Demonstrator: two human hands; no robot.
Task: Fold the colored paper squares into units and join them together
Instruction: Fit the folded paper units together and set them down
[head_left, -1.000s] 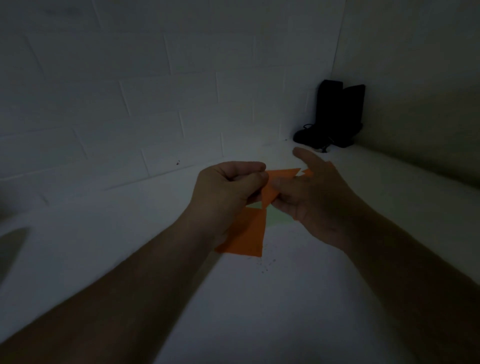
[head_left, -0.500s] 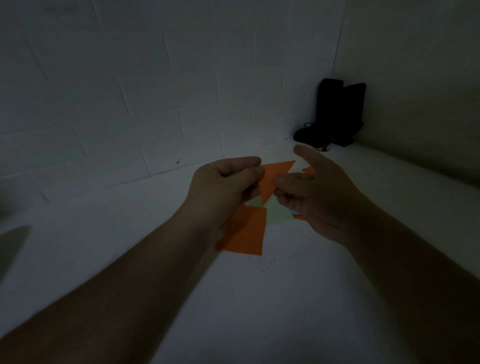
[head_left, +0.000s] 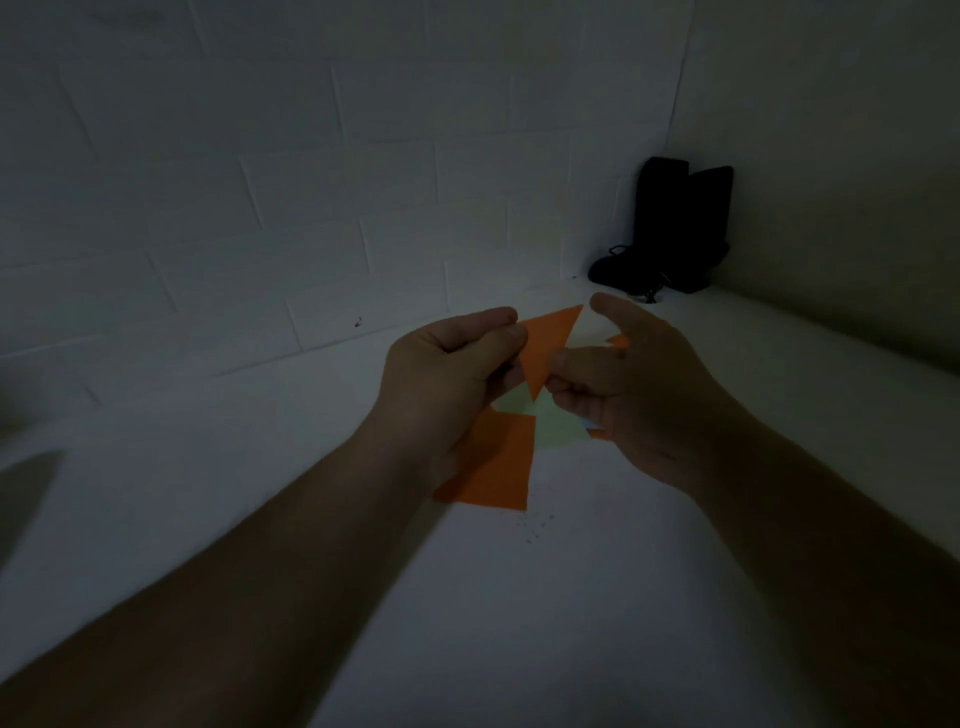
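Both hands hold paper above a white surface in dim light. My left hand (head_left: 449, 371) pinches the top edge of an orange folded unit (head_left: 545, 348), a narrow triangle pointing down. My right hand (head_left: 631, 387) pinches the same triangle's lower right edge between thumb and fingers, index finger stretched up. A pale green paper (head_left: 553, 428) shows between the hands, and a larger orange flap (head_left: 496, 470) hangs below my left hand. A small orange corner (head_left: 618, 341) peeks out behind my right thumb. How the pieces connect is hidden by the fingers.
The white table (head_left: 519, 623) runs up to a white brick wall (head_left: 260, 182). A black object with a cord (head_left: 670, 228) stands in the far right corner. Small dark specks (head_left: 535, 525) lie on the table below the paper.
The orange triangle has swung from lying nearly flat to pointing down between the hands. My right hand has drawn slightly to the right, uncovering more of the pale green paper.
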